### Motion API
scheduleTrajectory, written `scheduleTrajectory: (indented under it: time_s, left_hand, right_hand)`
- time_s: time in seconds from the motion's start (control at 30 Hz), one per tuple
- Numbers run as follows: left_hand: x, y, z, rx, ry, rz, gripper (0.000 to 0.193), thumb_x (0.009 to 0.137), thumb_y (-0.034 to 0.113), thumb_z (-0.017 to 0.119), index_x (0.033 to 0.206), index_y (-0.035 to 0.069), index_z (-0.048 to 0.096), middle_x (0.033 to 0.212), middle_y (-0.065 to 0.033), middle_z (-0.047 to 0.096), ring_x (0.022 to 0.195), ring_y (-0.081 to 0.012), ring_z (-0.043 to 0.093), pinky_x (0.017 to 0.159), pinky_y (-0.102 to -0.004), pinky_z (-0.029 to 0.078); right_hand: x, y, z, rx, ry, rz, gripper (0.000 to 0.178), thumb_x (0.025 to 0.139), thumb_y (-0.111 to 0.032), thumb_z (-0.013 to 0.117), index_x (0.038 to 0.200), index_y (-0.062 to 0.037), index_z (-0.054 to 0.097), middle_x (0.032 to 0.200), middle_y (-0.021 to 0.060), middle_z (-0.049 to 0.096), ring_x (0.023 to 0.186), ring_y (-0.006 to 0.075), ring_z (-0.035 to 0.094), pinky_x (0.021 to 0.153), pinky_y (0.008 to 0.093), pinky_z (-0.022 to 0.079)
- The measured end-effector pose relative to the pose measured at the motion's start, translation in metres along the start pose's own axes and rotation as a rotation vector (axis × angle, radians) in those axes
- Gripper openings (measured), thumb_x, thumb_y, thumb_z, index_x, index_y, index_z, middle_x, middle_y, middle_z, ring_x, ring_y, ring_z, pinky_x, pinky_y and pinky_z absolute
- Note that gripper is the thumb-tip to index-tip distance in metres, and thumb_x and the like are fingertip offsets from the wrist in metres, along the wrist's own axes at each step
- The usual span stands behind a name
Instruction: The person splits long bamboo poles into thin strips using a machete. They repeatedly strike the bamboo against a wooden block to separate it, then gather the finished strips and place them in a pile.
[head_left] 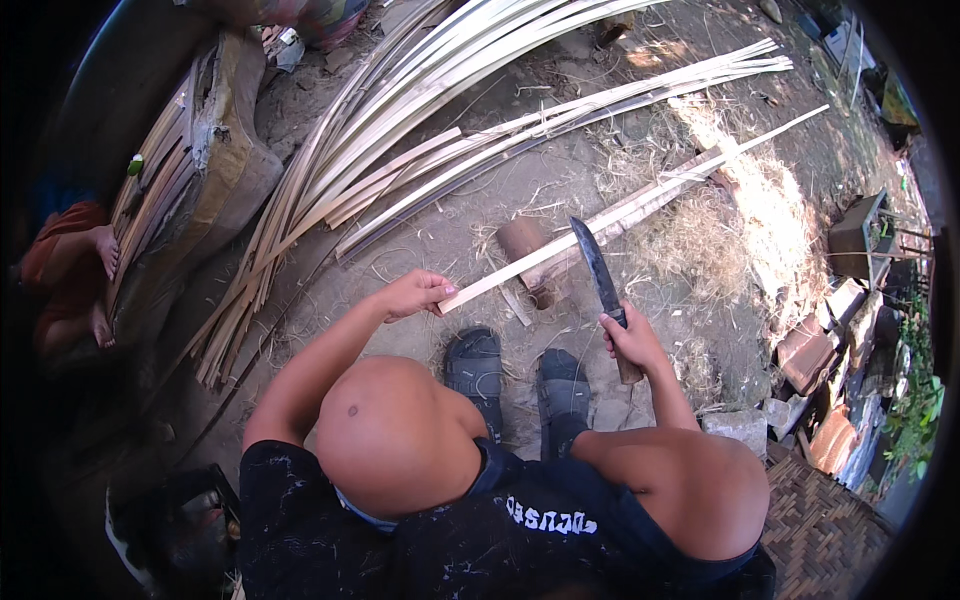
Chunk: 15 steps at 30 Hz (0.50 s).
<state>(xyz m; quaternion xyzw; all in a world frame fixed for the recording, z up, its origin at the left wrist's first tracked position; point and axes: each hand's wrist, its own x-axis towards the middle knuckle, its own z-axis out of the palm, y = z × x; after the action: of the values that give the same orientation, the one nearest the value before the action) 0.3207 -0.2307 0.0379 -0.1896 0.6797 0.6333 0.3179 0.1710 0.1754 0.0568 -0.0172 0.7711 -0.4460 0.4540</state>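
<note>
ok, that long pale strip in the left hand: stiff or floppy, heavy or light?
The long pale strip is probably springy rather than limp: it's slender but runs nearly straight. Likely light for its length, given its narrow section. The left hand grips just one end, so the far tapered end may swing if lifted.

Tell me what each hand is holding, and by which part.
Left hand: a long pale strip, pinched at its near end. Right hand: a knife, gripped by its handle.
</note>
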Motion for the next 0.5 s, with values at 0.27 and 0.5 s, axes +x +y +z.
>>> scheduleTrajectory:
  time_s: [0.27,0.5]
  left_hand:
    - [-0.015,0.068,0.008,0.445,0.429,0.452,0.03,0.102,0.03,0.052,0.1,0.001,0.06,0.077,-0.0089,0.061,0.07,-0.0165,0.056,0.066,-0.0355,0.046]
    - [-0.039,0.047,0.013,0.326,0.327,0.306,0.025,0.101,0.025,0.055,0.106,0.002,0.062,0.079,-0.0027,0.06,0.071,-0.0112,0.053,0.066,-0.0284,0.045]
  right_hand:
    - [0.006,0.006,0.006,-0.001,0.068,-0.024,0.044,0.096,-0.025,0.062,0.129,0.0003,0.048,0.071,0.0051,0.059,0.056,0.0122,0.058,0.05,0.0286,0.05]
    - [-0.002,0.003,0.01,0.007,0.041,0.003,0.047,0.097,-0.023,0.062,0.132,0.001,0.044,0.07,0.0044,0.057,0.055,0.0116,0.056,0.049,0.028,0.048]
